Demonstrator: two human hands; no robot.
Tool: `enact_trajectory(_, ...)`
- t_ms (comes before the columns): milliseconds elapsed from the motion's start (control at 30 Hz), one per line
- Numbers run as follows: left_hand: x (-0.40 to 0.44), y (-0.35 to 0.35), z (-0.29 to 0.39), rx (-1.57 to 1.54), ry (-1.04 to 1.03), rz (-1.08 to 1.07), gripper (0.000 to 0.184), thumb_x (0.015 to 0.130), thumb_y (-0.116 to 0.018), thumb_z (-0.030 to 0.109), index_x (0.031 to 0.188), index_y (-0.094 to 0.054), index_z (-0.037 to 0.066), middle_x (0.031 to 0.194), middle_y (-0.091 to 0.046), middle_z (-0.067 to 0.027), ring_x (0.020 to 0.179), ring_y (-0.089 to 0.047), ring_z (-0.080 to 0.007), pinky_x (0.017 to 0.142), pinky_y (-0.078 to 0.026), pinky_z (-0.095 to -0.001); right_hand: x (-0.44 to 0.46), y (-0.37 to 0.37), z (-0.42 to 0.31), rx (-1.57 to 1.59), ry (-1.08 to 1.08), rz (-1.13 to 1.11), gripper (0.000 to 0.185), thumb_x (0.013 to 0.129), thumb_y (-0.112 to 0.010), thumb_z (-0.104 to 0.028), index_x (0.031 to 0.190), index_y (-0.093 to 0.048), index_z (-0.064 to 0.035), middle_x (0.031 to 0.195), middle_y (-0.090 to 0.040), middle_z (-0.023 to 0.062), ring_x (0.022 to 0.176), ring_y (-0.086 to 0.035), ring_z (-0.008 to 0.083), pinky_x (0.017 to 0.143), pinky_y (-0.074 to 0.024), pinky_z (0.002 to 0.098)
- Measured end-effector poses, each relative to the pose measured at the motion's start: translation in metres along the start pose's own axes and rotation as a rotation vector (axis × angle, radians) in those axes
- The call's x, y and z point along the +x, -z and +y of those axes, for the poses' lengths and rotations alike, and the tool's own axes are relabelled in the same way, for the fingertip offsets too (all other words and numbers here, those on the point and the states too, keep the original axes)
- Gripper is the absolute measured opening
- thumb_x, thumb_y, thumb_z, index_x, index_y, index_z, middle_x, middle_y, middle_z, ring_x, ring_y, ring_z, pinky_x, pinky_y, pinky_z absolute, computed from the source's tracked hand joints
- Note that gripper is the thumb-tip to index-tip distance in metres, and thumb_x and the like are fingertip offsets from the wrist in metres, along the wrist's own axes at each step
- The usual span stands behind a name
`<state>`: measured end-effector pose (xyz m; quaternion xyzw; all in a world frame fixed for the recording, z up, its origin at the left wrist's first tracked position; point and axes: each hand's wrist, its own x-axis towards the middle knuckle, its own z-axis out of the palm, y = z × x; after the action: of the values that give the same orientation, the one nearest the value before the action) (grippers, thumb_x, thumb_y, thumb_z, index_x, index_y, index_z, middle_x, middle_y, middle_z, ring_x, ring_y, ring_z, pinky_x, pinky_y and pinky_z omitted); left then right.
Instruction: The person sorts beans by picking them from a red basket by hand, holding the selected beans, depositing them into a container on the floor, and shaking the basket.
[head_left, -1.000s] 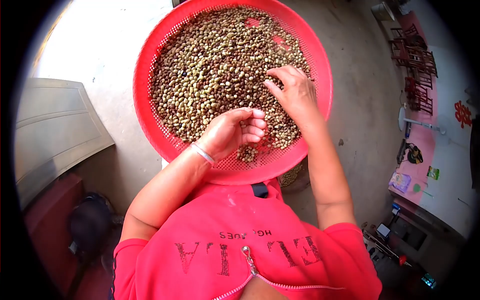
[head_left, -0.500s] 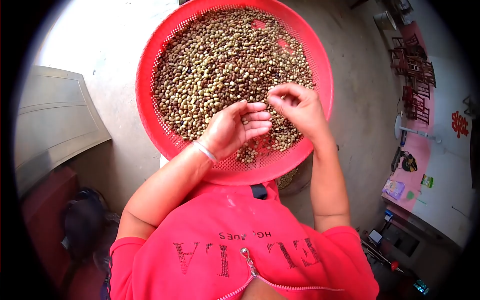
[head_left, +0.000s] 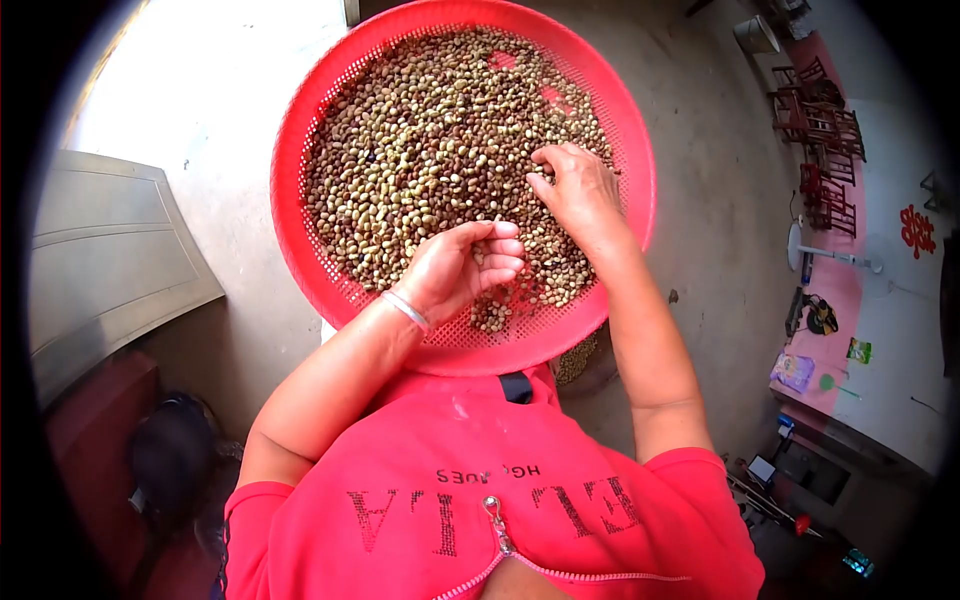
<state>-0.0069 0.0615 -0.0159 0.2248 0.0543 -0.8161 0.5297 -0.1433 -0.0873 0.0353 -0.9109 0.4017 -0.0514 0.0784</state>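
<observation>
Beneath and beyond the fingers, beans [head_left: 400, 170] lie spread in a red basket [head_left: 480, 358], probably for easy reach. The right hand [head_left: 578, 192] parts thumb and forefinger, nothing visible between; the left hand [head_left: 452, 272] cups loosely around a few beans, presumably against spilling.

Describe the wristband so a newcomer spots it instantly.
Find the big round red perforated basket full of beans. Over its near side is the left hand, fingers curled; follow it back to the wrist, to a thin pale band. It alone rings a wrist: the right hand wears none.
</observation>
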Motion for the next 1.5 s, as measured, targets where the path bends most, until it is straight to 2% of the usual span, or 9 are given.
enact_trajectory(367,0.0,0.0,-0.001,0.01,-0.011,0.003,0.032,0.102,-0.037,0.018,0.114,-0.056,-0.003,0.095,-0.066,-0.0105,0.082,-0.066,-0.0183,0.077,-0.058,-0.0286,-0.009,0.013,0.004,0.305,-0.096,0.063,0.013,0.077,-0.071,-0.017,0.088,-0.069,-0.0099,0.079,-0.067,0.0063,0.067,-0.063,0.0217,0.064,-0.0514,0.0355)
enact_trajectory(567,-0.003,-0.016,0.004,-0.111,-0.054,0.045,0.035,0.102,-0.036,0.021,0.117,-0.055,-0.004,0.103,-0.065,-0.0135,0.093,-0.066,-0.0227,0.089,-0.056,-0.0332,-0.027,0.036,-0.014,0.793,-0.078,-0.304,0.022,0.077,-0.075,-0.017,0.097,-0.072,-0.0087,0.082,-0.068,0.0017,0.062,-0.053,0.0085,0.058,-0.0459,0.0245)
enact_trajectory(767,0.0,0.001,0.0,-0.112,0.062,-0.019,0.035,0.103,-0.035,0.022,0.116,-0.055,-0.004,0.1,-0.066,-0.0138,0.09,-0.066,-0.023,0.084,-0.057,-0.0336,0.015,0.008,0.041,0.208,-0.026,0.191,0.014,0.084,-0.067,-0.018,0.095,-0.07,-0.0085,0.09,-0.068,0.0107,0.076,-0.066,0.0267,0.072,-0.0531,0.0389)
enact_trajectory(900,0.0,0.004,0.001,-0.111,0.048,-0.039,0.032,0.103,-0.037,0.02,0.114,-0.056,-0.003,0.096,-0.066,-0.0113,0.084,-0.067,-0.0208,0.078,-0.058,-0.0314,0.023,-0.001,0.049,0.066,0.062,0.156,0.014,0.084,-0.067,-0.019,0.093,-0.069,-0.0092,0.088,-0.068,0.0091,0.08,-0.066,0.0267,0.074,-0.0528,0.0395)
enact_trajectory(1167,-0.002,-0.009,0.004,-0.086,-0.005,0.03,0.037,0.103,-0.035,0.022,0.119,-0.054,-0.004,0.105,-0.065,-0.0151,0.095,-0.066,-0.025,0.087,-0.056,-0.0339,0.01,0.024,0.023,0.424,-0.181,0.016,0.017,0.081,-0.072,-0.02,0.094,-0.07,-0.0089,0.091,-0.071,0.0061,0.072,-0.064,0.0164,0.07,-0.0523,0.03)
enact_trajectory(1233,-0.004,-0.017,0.007,-0.134,-0.08,0.078,0.04,0.104,-0.033,0.024,0.123,-0.053,-0.005,0.112,-0.063,-0.0171,0.102,-0.063,-0.0271,0.093,-0.054,-0.036,0.003,0.031,0.019,1.011,-0.103,-0.401,0.022,0.082,-0.073,-0.013,0.103,-0.069,-0.0077,0.082,-0.065,-0.0047,0.065,-0.051,0.0015,0.06,-0.0427,0.0197)
enact_trajectory(1300,-0.004,-0.018,0.007,-0.119,-0.089,0.087,0.042,0.104,-0.032,0.025,0.123,-0.052,-0.006,0.115,-0.062,-0.017,0.105,-0.062,-0.0265,0.096,-0.052,-0.0363,0.008,0.03,0.019,0.933,-0.08,-0.38,0.027,0.082,-0.073,-0.016,0.107,-0.068,-0.0078,0.084,-0.067,-0.0004,0.066,-0.054,0.0059,0.062,-0.0459,0.0229)
enact_trajectory(1400,0.0,-0.007,0.005,-0.074,-0.055,0.057,0.039,0.103,-0.035,0.024,0.122,-0.053,-0.005,0.111,-0.063,-0.0163,0.1,-0.064,-0.0261,0.092,-0.054,-0.0352,0.026,0.019,0.027,0.301,-0.089,0.066,0.022,0.083,-0.068,-0.021,0.1,-0.069,-0.0081,0.092,-0.069,0.0117,0.081,-0.067,0.0289,0.076,-0.0532,0.0395)
enact_trajectory(1500,-0.002,-0.004,0.003,-0.07,-0.024,0.04,0.035,0.102,-0.038,0.022,0.119,-0.055,-0.004,0.106,-0.065,-0.015,0.095,-0.066,-0.0252,0.087,-0.056,-0.0342,0.036,0.0,0.04,0.136,0.032,0.102,0.02,0.084,-0.067,-0.023,0.098,-0.069,-0.0092,0.091,-0.069,0.0117,0.082,-0.066,0.0307,0.076,-0.0529,0.042)
